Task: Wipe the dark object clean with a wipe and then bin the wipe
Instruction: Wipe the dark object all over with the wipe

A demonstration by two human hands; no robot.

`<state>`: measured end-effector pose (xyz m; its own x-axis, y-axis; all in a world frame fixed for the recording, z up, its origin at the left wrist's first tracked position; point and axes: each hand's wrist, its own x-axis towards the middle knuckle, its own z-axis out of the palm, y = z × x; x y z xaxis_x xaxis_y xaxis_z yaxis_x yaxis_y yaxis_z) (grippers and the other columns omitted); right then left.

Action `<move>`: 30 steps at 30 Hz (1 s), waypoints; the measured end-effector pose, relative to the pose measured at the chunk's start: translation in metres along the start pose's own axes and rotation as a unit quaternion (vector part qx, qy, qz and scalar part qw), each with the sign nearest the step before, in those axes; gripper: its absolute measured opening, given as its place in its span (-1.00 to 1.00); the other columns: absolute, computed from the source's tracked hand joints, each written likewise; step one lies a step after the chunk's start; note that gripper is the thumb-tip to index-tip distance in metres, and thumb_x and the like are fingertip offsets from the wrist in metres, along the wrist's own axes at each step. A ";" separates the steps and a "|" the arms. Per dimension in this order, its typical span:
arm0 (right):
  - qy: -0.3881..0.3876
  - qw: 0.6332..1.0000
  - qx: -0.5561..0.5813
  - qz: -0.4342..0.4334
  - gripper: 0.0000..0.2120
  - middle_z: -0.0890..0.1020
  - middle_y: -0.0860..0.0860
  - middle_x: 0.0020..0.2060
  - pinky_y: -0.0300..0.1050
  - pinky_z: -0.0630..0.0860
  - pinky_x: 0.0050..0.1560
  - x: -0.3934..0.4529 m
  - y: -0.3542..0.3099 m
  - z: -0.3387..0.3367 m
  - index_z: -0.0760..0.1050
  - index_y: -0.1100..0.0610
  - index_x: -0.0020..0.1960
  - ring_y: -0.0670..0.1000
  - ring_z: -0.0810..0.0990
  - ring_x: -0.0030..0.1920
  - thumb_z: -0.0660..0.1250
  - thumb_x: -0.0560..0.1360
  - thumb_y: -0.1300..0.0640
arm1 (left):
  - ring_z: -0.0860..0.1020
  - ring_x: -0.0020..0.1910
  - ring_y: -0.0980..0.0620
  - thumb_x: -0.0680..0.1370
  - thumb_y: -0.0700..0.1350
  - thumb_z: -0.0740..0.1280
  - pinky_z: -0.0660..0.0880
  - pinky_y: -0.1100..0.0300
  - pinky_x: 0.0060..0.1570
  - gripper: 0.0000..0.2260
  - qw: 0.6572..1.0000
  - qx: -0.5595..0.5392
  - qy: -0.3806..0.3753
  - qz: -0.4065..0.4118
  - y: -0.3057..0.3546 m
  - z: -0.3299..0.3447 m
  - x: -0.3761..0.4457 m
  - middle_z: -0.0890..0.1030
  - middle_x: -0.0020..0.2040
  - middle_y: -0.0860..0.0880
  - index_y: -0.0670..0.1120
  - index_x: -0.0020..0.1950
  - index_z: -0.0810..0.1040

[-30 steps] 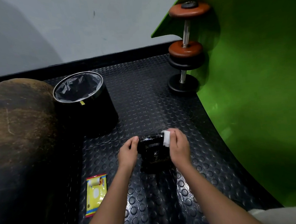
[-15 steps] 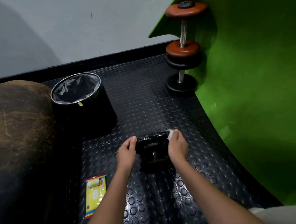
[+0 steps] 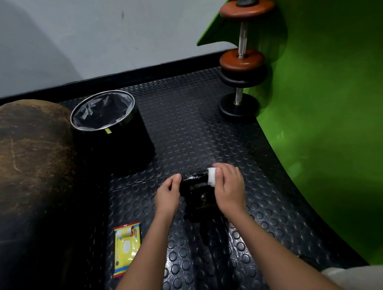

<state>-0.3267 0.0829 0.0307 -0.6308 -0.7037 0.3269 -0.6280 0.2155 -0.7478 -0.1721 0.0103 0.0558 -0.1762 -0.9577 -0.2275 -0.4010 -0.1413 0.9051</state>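
Note:
A glossy dark object, round and weight-like, stands on the studded black floor mat between my hands. My left hand grips its left side with curled fingers. My right hand holds a folded white wipe against the object's upper right edge. A black bin with a grey liner and a metal rim stands to the upper left, its mouth open.
A yellow pack of wipes lies flat on the mat at my lower left. A worn brown padded bolster fills the left side. A dumbbell with brown and black plates stands upright against a curved green panel on the right.
My right hand has slid the wipe back along the object's top right edge, so more of the wipe shows again. The left hand keeps its hold.

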 end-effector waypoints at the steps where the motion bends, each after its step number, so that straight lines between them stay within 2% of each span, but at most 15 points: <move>1: 0.002 0.999 0.022 0.043 -0.64 0.54 -0.15 0.03 -0.09 0.39 0.17 0.000 0.000 0.000 0.55 0.03 0.18 -0.07 0.47 0.10 0.00 0.69 -0.03 | 0.54 0.18 0.11 0.62 0.11 0.23 0.43 0.19 0.18 -0.69 1.000 0.000 0.000 0.001 0.000 0.000 0.000 0.63 0.18 0.09 0.02 0.26 0.60; 5: -0.021 0.963 0.136 0.232 -0.68 0.56 -0.04 0.02 -0.09 0.38 -0.03 0.009 -0.010 -0.006 0.51 0.00 0.12 -0.01 0.51 0.02 0.00 0.70 -0.04 | 0.53 0.21 0.10 0.62 0.11 0.23 0.41 0.21 0.18 -0.67 1.000 0.000 -0.001 -0.001 0.002 0.000 -0.001 0.61 0.21 0.07 -0.01 0.29 0.58; 7: -0.035 0.921 0.200 0.332 -0.68 0.57 -0.01 0.01 -0.03 0.47 0.03 0.014 -0.009 -0.005 0.49 -0.01 0.12 0.02 0.53 0.00 0.01 0.68 -0.11 | 0.51 0.22 0.11 0.63 0.11 0.22 0.39 0.23 0.17 -0.67 1.000 0.000 -0.001 0.000 0.002 0.000 -0.002 0.60 0.22 0.08 0.00 0.30 0.57; 10: -0.073 0.824 0.314 0.467 -0.57 0.61 0.06 0.08 0.14 0.53 0.23 0.020 0.001 -0.004 0.50 0.02 0.24 0.12 0.59 0.10 0.02 0.63 -0.20 | 0.50 0.22 0.12 0.62 0.12 0.22 0.38 0.23 0.18 -0.66 1.000 0.003 -0.001 -0.003 0.002 0.001 -0.003 0.59 0.24 0.08 0.01 0.30 0.57; 11: -0.084 0.804 0.325 0.490 -0.56 0.61 0.08 0.10 0.15 0.53 0.24 0.022 0.002 -0.005 0.49 0.03 0.27 0.14 0.59 0.12 0.02 0.63 -0.19 | 0.50 0.22 0.12 0.62 0.13 0.22 0.38 0.21 0.19 -0.66 1.000 0.003 -0.001 -0.004 0.002 0.000 -0.003 0.59 0.24 0.08 0.01 0.30 0.57; 12: -0.090 0.800 0.319 0.499 -0.56 0.61 0.10 0.13 0.13 0.53 0.23 0.025 0.002 -0.005 0.50 0.04 0.28 0.15 0.59 0.12 0.01 0.64 -0.17 | 0.51 0.23 0.11 0.62 0.14 0.22 0.39 0.20 0.21 -0.65 1.000 0.004 -0.001 -0.003 0.002 0.000 -0.003 0.59 0.24 0.08 0.02 0.30 0.57; 13: -0.087 0.818 0.288 0.489 -0.56 0.61 0.10 0.14 0.08 0.54 0.19 0.027 -0.001 -0.006 0.51 0.06 0.27 0.15 0.59 0.11 0.01 0.64 -0.15 | 0.51 0.23 0.11 0.62 0.14 0.22 0.40 0.19 0.21 -0.65 1.000 0.005 -0.001 -0.003 0.002 0.000 -0.002 0.59 0.24 0.08 0.01 0.30 0.57; 14: -0.075 0.855 0.238 0.455 -0.57 0.61 0.09 0.16 0.03 0.52 0.12 0.028 -0.004 -0.006 0.53 0.08 0.24 0.15 0.58 0.11 0.01 0.65 -0.12 | 0.51 0.22 0.12 0.62 0.13 0.22 0.39 0.20 0.21 -0.65 1.000 0.004 0.000 -0.003 0.002 0.000 -0.002 0.59 0.23 0.09 0.01 0.30 0.56; 16: -0.047 0.940 0.111 0.319 -0.61 0.60 0.02 0.08 -0.03 0.43 0.05 0.025 -0.017 -0.006 0.57 0.12 0.14 0.12 0.55 0.10 0.01 0.68 -0.02 | 0.51 0.21 0.12 0.62 0.12 0.22 0.39 0.21 0.19 -0.66 1.000 0.001 0.005 -0.003 0.003 0.001 -0.002 0.59 0.22 0.09 0.00 0.30 0.57; 18: -0.047 0.986 -0.002 0.157 -0.62 0.56 -0.07 -0.07 -0.05 0.39 0.20 0.019 -0.031 -0.004 0.58 0.12 -0.02 0.03 0.52 0.06 0.01 0.68 0.05 | 0.53 0.19 0.10 0.62 0.12 0.23 0.41 0.19 0.18 -0.67 1.000 -0.004 0.011 -0.004 0.002 0.002 -0.002 0.62 0.20 0.07 0.00 0.27 0.59; 20: -0.057 0.995 -0.081 0.027 -0.60 0.59 -0.11 -0.12 -0.02 0.22 0.47 0.011 -0.040 0.004 0.58 0.06 -0.08 -0.06 0.51 0.02 -0.01 0.67 0.06 | 0.56 0.17 0.08 0.62 0.11 0.24 0.44 0.16 0.18 -0.70 1.000 -0.005 0.013 -0.003 0.002 0.002 -0.001 0.64 0.15 0.06 0.01 0.23 0.61; 21: -0.063 0.992 -0.104 -0.016 -0.60 0.61 -0.12 -0.11 -0.01 0.15 0.52 0.007 -0.042 0.006 0.59 0.04 -0.06 -0.08 0.52 0.04 -0.02 0.66 0.05 | 0.57 0.16 0.08 0.61 0.10 0.25 0.45 0.16 0.18 -0.71 1.000 -0.005 0.012 -0.001 0.001 0.002 -0.001 0.65 0.13 0.06 0.01 0.21 0.62; 25: -0.066 0.984 -0.140 -0.090 -0.62 0.62 -0.19 -0.02 -0.01 0.00 0.56 0.003 -0.030 0.001 0.60 -0.02 0.07 -0.14 0.52 0.11 0.00 0.69 0.00 | 0.56 0.13 0.09 0.62 0.09 0.24 0.43 0.21 0.14 -0.72 1.000 0.001 0.005 0.002 0.004 0.000 -0.002 0.65 0.12 0.06 0.01 0.21 0.62; 27: -0.056 0.985 -0.136 -0.088 -0.62 0.62 -0.20 -0.02 0.02 0.01 0.56 0.005 -0.018 -0.005 0.59 -0.04 0.08 -0.15 0.52 0.10 -0.01 0.69 -0.02 | 0.56 0.15 0.09 0.62 0.11 0.24 0.43 0.20 0.15 -0.71 1.000 0.006 0.003 0.001 0.004 -0.001 -0.002 0.64 0.14 0.07 0.02 0.23 0.61; 30: -0.034 0.997 -0.062 0.008 -0.61 0.58 -0.16 -0.11 0.05 0.13 0.52 0.009 -0.003 -0.010 0.56 0.01 -0.01 -0.09 0.53 0.00 -0.03 0.70 -0.03 | 0.51 0.16 0.14 0.63 0.11 0.22 0.38 0.24 0.12 -0.68 1.000 0.011 0.001 0.002 0.005 0.000 -0.004 0.61 0.17 0.10 0.00 0.27 0.59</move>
<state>-0.3348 0.0830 0.0418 -0.6109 -0.7434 0.2724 -0.6724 0.3054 -0.6743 -0.1728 0.0134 0.0611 -0.1758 -0.9586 -0.2238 -0.4197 -0.1327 0.8979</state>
